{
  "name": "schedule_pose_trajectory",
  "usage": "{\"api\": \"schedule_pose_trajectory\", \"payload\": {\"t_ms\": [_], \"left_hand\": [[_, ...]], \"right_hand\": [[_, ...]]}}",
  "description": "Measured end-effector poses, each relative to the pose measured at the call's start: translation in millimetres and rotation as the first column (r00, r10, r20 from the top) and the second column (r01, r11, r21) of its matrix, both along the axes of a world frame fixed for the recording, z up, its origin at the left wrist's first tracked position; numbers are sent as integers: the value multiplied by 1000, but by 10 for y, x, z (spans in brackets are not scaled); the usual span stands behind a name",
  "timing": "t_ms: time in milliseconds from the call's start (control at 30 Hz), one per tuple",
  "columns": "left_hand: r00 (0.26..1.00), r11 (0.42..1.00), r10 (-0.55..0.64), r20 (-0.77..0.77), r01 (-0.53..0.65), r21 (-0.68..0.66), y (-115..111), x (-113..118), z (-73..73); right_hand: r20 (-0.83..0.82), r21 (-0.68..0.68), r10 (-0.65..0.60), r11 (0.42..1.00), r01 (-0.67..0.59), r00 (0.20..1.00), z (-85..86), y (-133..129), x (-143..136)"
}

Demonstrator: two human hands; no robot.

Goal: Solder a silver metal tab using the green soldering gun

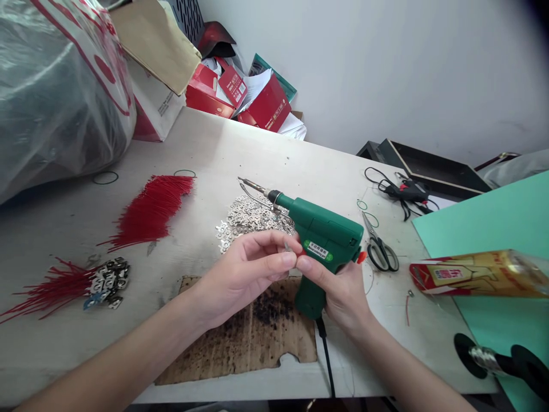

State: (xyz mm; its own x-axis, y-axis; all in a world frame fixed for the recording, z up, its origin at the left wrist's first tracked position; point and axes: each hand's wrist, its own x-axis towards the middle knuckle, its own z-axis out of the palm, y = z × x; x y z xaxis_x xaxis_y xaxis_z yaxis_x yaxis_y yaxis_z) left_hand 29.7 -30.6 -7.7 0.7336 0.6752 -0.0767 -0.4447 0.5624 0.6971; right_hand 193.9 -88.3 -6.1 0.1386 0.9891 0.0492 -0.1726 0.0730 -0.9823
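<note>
My right hand is wrapped round the handle of a green soldering gun, whose metal tip points up and left. The right thumb reaches forward and meets the fingertips of my left hand. Those left fingers are pinched together; a sliver of grey metal shows between them and a bit of red beside the right thumb, too small to name surely. Behind the gun lies a heap of small silver metal tabs. Under both hands is a scorched cardboard piece.
Red wires lie in a bundle at left, near several wires joined to metal tabs. To the right are scissors, a gold can-like package and a solder spool. A plastic bag and red boxes stand behind.
</note>
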Motion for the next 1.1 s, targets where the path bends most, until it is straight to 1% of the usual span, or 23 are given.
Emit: {"api": "schedule_pose_trajectory", "payload": {"t_ms": [67,200,300,467,700,800,967,1100], "left_hand": [[1000,1000,-2,11,2,10,0,-6,11],[999,999,20,-37,-19,35,-2,-10,15],[997,997,52,-54,-49,60,-9,-4,7],[996,997,56,-71,-51,62,-25,-6,-1],[995,997,63,-78,-59,48,-29,8,-11],[995,997,58,-78,-54,51,-30,11,-8],[996,998,50,-67,-48,43,-34,5,-9],[999,999,43,-31,-43,11,-38,19,-20]], "right_hand": [[-3,-3,-8,1000,8,1000,12,-15,-7],[12,-10,-23,1000,23,1000,26,-28,-6],[18,-13,-19,1000,19,1000,12,-28,5],[12,-7,-5,1000,5,1000,-1,-26,13],[1,-60,-16,998,16,1000,94,-25,9],[-1,-61,-16,998,16,1000,109,-25,9],[-5,-2,2,1000,-2,1000,49,-29,-4],[14,45,-29,999,28,999,10,-40,-20]]}}
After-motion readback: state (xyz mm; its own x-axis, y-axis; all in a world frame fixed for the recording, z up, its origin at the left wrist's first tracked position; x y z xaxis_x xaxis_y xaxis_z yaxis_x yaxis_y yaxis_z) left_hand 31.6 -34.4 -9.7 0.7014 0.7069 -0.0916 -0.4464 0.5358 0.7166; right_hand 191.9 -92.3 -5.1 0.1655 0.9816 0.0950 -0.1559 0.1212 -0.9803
